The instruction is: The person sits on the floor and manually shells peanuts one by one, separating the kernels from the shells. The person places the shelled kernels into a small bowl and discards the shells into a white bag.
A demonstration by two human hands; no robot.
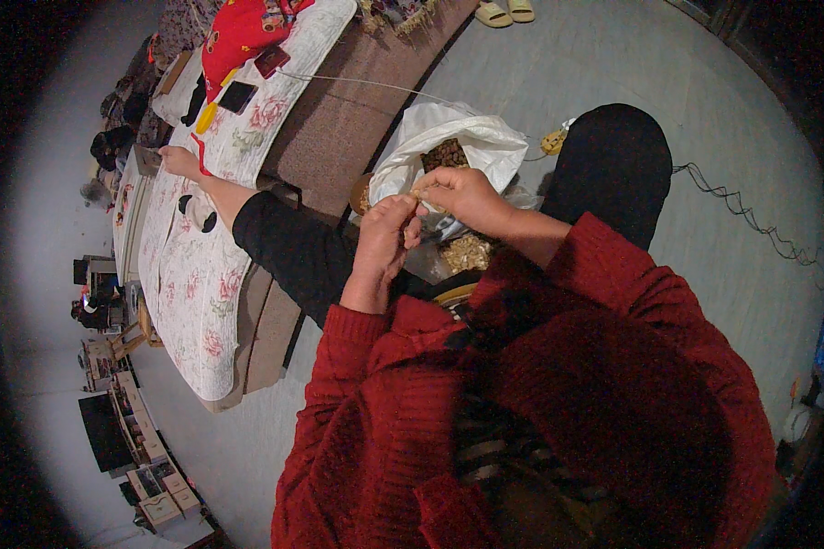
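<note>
My left hand (386,233) and my right hand (467,199) meet at the fingertips, pinching a small pale piece (416,195) between them. What it is cannot be made out; the fingers cover most of it. Just beyond the hands a white woven sack (481,130) gapes wide, with small brown nuts (445,156) inside. Below my right wrist, a pile of pale broken pieces (467,254), like nut kernels or shells, lies in clear plastic. A brown bowl (359,194) is partly hidden behind the sack, to the left of it.
My bare leg (223,199) stretches onto a sofa with a white floral cover (226,274). A phone (238,97) and a red device (271,62) with a cable lie there. My dark-trousered knee (608,171) rises at right. A coiled wire (735,206) and slippers (494,15) are on the floor.
</note>
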